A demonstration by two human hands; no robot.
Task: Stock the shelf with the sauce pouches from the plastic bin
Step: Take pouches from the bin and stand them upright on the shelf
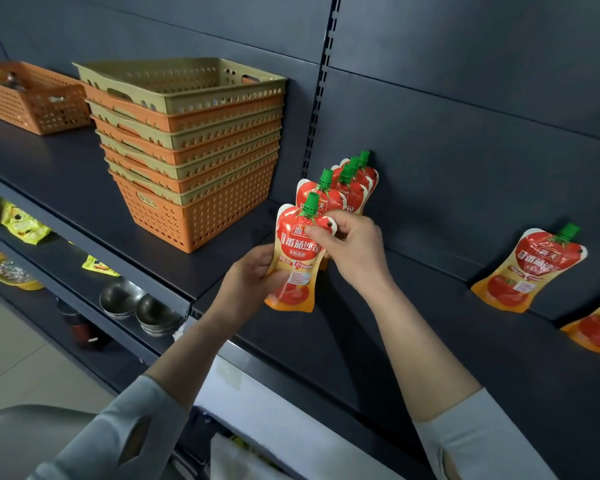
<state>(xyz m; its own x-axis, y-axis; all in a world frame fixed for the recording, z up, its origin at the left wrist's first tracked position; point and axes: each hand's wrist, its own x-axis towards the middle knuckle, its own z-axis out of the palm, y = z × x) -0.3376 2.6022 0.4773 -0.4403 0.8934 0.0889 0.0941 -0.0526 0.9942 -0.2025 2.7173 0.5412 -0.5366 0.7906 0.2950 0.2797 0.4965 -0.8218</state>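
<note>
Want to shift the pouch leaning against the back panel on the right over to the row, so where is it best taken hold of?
I'd pinch the leaning pouch at its neck just under the green cap, coming from above and in front. It leans against the back panel with its base on the shelf, so rear and bottom are blocked; the top stands free.

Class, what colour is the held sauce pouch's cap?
Green cap on the sauce pouch, clearest in the head view.

The front pouch [297, 261], red and orange with a green spout cap, is upright at the head of a row of pouches [352, 192] reaching the back panel of the dark shelf [430, 341]. Well to the right, a leaning pouch [530, 268] rests against that panel.
</note>
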